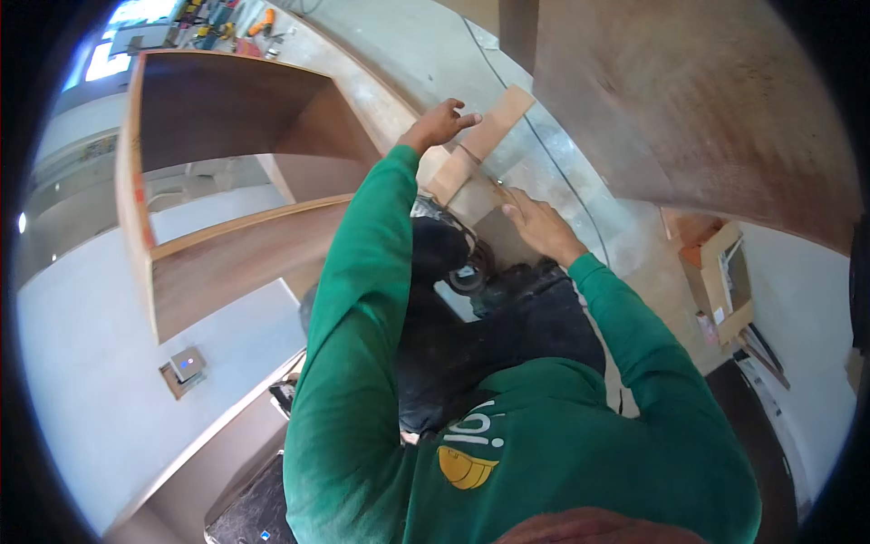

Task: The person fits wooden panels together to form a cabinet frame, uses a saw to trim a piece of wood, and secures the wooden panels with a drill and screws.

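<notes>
My left hand [441, 124] hovers beside a pale wooden strip [501, 120], its fingers apart and nothing visible in them. The strip lies at a slant in front of me, with a dark line across its middle. Nearer my body, my right hand [546, 228] is closed, thumb on top. A small shiny tip shows just ahead of its fingers; I cannot make out what it belongs to. Below that hand is a grey-brown board [507, 231], close to my dark-clothed legs.
An open wooden cabinet box [245, 227] stands at the left. A large brown panel [689, 100] rises at the upper right. A cardboard box [725, 281] sits at the right, and a cable [553, 168] crosses the floor. Tools, including an orange one [262, 23], lie at the far left.
</notes>
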### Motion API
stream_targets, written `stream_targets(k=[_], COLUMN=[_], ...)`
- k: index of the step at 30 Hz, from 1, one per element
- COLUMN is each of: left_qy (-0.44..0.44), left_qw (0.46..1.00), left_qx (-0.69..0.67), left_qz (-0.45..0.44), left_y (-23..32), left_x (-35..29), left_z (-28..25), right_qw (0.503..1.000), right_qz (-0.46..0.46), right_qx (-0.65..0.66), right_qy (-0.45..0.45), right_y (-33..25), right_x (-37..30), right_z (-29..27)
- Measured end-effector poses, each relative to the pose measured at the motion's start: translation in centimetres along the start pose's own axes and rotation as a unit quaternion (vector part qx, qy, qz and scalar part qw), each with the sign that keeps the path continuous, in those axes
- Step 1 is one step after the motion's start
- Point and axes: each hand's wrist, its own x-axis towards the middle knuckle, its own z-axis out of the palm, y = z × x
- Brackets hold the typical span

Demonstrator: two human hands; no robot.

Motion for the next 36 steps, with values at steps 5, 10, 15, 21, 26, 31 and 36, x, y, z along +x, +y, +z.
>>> stream_targets(k=[5, 10, 15, 21, 26, 31, 36], left_qy=[0.028, 0.042, 0.001, -0.022, -0.045, -0.03, 0.023], left_qw=[0.992, 0.982, 0.981, 0.957, 0.94, 0.987, 0.972], left_qx=[0.127, 0.182, 0.191, 0.274, 0.328, 0.154, 0.226], left_qz=[-0.008, 0.008, 0.031, 0.09, 0.08, 0.018, 0.055], left_y=[-3.5, -7.5, -8.7, -5.0, -13.0, -3.9, -15.0], left_x=[6.5, 11.5, 13.1, 12.4, 14.9, 12.5, 15.1], left_z=[8.8, 14.9, 13.8, 13.0, 16.1, 13.2, 17.4], right_qw=[0.999, 0.999, 0.998, 0.992, 0.996, 0.996, 0.998], right_qz=[-0.001, 0.037, 0.041, 0.082, 0.011, 0.015, 0.037], right_qx=[0.021, -0.012, -0.02, -0.068, -0.087, -0.043, -0.008], right_qy=[0.029, 0.016, 0.045, 0.072, 0.034, 0.077, 0.04], right_y=[-2.0, -1.9, -3.4, -5.1, -0.5, 0.1, -2.7], right_x=[-0.7, -0.8, -5.4, -16.1, -2.9, 6.8, -5.8], right_z=[0.5, 0.9, -1.4, -5.6, 0.8, 1.8, -1.3])
